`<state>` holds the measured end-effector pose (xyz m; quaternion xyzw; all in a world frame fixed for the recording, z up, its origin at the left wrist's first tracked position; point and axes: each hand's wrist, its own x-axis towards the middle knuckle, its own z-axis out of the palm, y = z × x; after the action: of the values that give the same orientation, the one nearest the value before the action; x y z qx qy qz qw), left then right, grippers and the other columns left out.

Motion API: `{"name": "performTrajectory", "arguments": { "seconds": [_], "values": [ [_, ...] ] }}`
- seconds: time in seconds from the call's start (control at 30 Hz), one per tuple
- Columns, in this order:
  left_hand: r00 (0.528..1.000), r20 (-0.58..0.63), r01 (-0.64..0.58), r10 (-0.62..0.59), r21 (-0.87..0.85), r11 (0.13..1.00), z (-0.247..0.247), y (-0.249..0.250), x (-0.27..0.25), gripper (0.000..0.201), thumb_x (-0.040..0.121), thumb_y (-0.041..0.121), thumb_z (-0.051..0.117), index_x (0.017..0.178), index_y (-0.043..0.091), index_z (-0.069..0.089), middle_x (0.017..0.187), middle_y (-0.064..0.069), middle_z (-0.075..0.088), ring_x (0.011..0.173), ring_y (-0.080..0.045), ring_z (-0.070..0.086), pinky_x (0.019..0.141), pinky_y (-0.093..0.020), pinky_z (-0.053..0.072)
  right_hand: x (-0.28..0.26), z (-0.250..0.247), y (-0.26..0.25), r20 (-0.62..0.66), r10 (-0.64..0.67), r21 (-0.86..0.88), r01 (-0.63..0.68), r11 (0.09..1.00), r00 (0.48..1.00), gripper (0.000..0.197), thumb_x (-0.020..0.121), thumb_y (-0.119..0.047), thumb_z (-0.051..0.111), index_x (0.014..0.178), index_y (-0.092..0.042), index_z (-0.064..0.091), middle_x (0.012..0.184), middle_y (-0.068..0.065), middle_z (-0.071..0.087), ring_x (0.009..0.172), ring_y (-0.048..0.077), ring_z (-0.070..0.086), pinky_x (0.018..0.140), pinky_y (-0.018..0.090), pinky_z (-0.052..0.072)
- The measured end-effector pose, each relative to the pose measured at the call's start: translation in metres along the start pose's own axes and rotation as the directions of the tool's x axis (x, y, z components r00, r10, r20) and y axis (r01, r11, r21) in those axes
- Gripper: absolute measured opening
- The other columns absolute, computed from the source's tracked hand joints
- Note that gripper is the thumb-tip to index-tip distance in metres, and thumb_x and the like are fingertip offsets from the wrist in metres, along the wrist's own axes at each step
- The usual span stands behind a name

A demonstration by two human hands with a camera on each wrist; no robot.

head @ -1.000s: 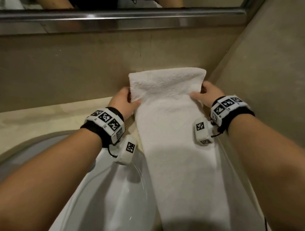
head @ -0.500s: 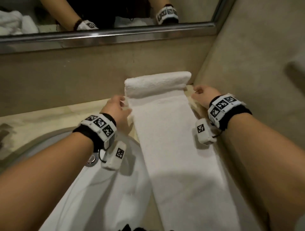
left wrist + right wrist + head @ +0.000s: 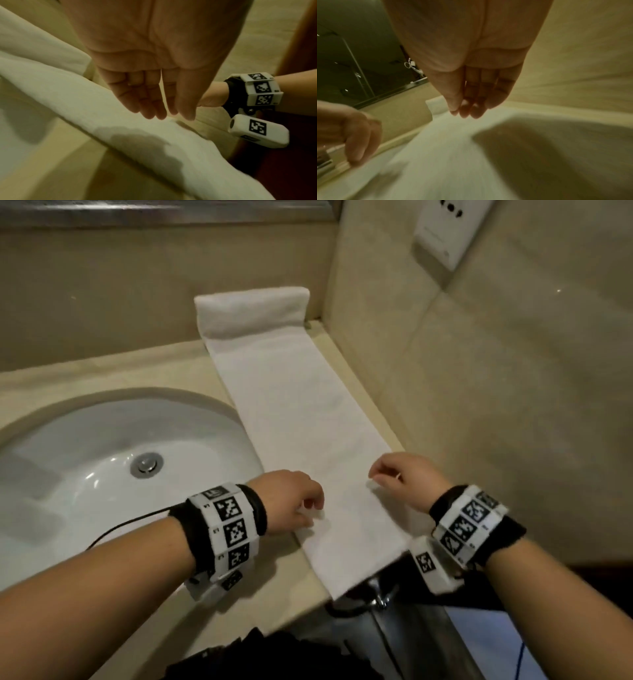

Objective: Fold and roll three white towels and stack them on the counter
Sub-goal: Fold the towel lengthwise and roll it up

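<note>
Towel [image 3: 305,440] is laid as a long white strip on the counter [image 3: 102,371], betw. the sink [image 3: 85,440] and the side wall [image 3: 479,405]; its far end is seen bunched into a thick fold against the back wall, its near end is draped past the counter edge. Left hand [image 3: 291,501] is held over the strip's left edge nr the near end, fingers [image 3: 150,108] straight and close together, tips just above or barely on the cloth; contact can't be told. Nothing is grasped. Right hand [image 3: 404,481] is held over the right edge, opp. the left, fingers [image 3: 476,108] extended downward w/ thumb alongside, released, nothing pinched; wrist view is blurred. Marker bands are worn on both wrists. A socket plate [image 3: 445,231] is mounted on the side wall, well apart from the towel.
</note>
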<state>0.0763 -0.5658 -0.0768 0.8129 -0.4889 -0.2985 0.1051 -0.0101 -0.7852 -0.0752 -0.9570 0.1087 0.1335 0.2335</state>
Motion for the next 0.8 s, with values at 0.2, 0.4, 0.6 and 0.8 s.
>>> {"name": "performTrajectory", "arguments": {
  "seconds": [0.2,0.4,0.6,0.8],
  "values": [
    [0.999,0.003,-0.039,0.040,0.257,0.966,0.078,0.039,-0.016,0.056,0.076,0.042,0.064,0.123,0.021,0.043,0.127,-0.003,0.045,0.113,-0.025,0.043,0.093,-0.037,0.040,-0.079,0.067,0.030,0.101,-0.034,-0.073,0.041,0.997,0.994,0.031,0.075,-0.031,0.069,0.103,-0.020,0.060,0.102,0.002,0.056,0.101,0.022,0.051,0.088,0.026,0.036],
    [0.987,-0.151,0.105,-0.046,0.411,0.906,0.112,0.071,-0.016,0.040,0.086,0.022,0.043,0.125,0.014,0.037,0.126,-0.009,0.042,0.111,-0.028,0.041,0.084,-0.037,0.034,-0.086,0.086,0.028,0.009,-0.099,-0.220,0.099,0.970,0.995,0.060,0.067,-0.043,0.072,0.120,-0.028,0.048,0.117,0.000,0.046,0.110,0.021,0.039,0.094,0.032,0.028],
    [0.966,-0.151,0.236,-0.208,0.200,0.951,0.099,0.073,-0.013,0.029,0.090,0.019,0.045,0.118,0.016,0.046,0.118,-0.008,0.051,0.107,-0.028,0.050,0.083,-0.035,0.040,-0.077,0.085,0.037,-0.010,-0.269,-0.246,0.259,0.934,0.963,0.047,0.073,-0.039,0.068,0.116,-0.026,0.052,0.115,0.000,0.050,0.108,0.022,0.043,0.091,0.035,0.028],
    [0.804,-0.261,0.457,-0.534,-0.303,0.837,0.100,0.057,-0.041,0.021,0.092,0.018,0.044,0.110,0.017,0.055,0.111,-0.009,0.062,0.099,-0.027,0.055,0.080,-0.029,0.037,-0.062,0.065,0.054,-0.070,-0.290,-0.231,0.267,0.936,0.955,0.024,0.085,-0.026,0.056,0.108,-0.023,0.061,0.110,-0.001,0.060,0.106,0.021,0.051,0.088,0.033,0.029]
  ]
}}
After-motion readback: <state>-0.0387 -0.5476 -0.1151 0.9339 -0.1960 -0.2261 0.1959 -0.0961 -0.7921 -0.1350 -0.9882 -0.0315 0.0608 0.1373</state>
